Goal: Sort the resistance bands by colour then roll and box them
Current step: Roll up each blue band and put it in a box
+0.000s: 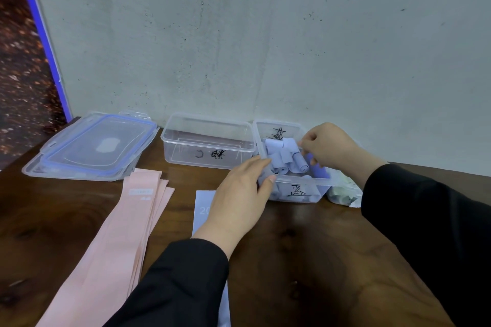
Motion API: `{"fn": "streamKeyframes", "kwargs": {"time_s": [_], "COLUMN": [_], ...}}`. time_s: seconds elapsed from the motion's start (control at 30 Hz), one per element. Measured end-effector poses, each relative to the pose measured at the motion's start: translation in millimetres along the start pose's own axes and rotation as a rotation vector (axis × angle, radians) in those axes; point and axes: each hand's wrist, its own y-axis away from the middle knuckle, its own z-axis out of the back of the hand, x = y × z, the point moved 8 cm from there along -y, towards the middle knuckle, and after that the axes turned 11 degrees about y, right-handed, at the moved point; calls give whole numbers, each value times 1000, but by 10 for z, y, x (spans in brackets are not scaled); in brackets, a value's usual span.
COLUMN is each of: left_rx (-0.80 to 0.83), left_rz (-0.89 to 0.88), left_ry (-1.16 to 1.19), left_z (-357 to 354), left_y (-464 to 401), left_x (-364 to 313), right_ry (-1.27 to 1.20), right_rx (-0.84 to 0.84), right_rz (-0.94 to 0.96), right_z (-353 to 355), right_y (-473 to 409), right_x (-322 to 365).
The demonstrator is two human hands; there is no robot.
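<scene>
A dark brown wooden table (305,260) is standing against a grey wall and carrying everything. Lying flat on it at the left are long pale pink resistance bands (125,233), overlapping, beside a flat lilac band (203,207). Stacked clear plastic lids with blue seals (98,146) are resting at the far left. An empty clear plastic box (207,141) and a clear box holding rolled lilac bands (297,188) are sitting near the wall.

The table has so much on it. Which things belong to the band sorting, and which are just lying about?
Part of the job:
- blue rolls in the labelled box
- empty box
- flat pink bands
- flat blue band
- left hand steadying the labelled box
- right hand reaching in

Lying about:
- stacked lids
- a third box, mostly hidden
</scene>
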Motion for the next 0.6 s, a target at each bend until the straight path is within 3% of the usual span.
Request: {"fn": "streamKeyframes", "kwargs": {"time_s": [0.17,0.3,0.4,0.53,0.6], "left_rx": [-32,-256,-357,-312,-229], "left_rz": [-27,-142,-156,-14,71], "left_ry": [-12,-55,-74,46,-2], "left_z": [15,178,340,555,658], "left_y": [-1,44,66,73,187], "left_x": [-35,-210,-397,-590,-597], "right_ry": [-131,-283,-395,-488,-520], "right_rx": [-74,-222,-228,-162,-120], "right_rz": [101,150,148,206,272], "right_z": [40,-24,-228,-583,-722], "right_y": [205,656,1072,1563,1787], "right_x": [98,195,221,292,353]}}
